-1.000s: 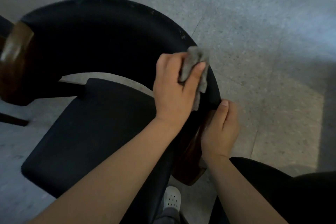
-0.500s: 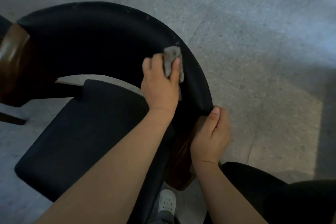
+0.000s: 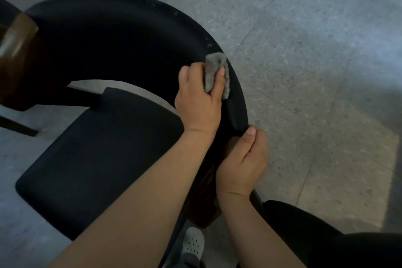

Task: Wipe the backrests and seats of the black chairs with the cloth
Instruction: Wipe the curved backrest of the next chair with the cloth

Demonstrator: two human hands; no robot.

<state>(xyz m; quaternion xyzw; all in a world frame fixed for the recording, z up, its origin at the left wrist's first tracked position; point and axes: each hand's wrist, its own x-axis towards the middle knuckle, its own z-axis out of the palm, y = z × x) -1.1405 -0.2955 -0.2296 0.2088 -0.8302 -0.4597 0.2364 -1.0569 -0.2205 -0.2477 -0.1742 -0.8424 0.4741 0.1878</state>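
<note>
A black chair fills the left half of the head view, with a curved black backrest and a flat black seat. My left hand grips a small grey cloth and holds it against the inner face of the backrest near its right end. My right hand grips the brown wooden end of the backrest just below the black padding, thumb up on the edge. White specks dot the backrest's top edge above the cloth.
A brown wooden armrest end stands at the far left. Speckled grey floor lies right of the chair. My white shoe shows below, and my dark trouser leg fills the lower right corner.
My left hand slid the cloth along the backrest away from its right end, then held near the top edge. My right hand kept its grip on the wooden end.
</note>
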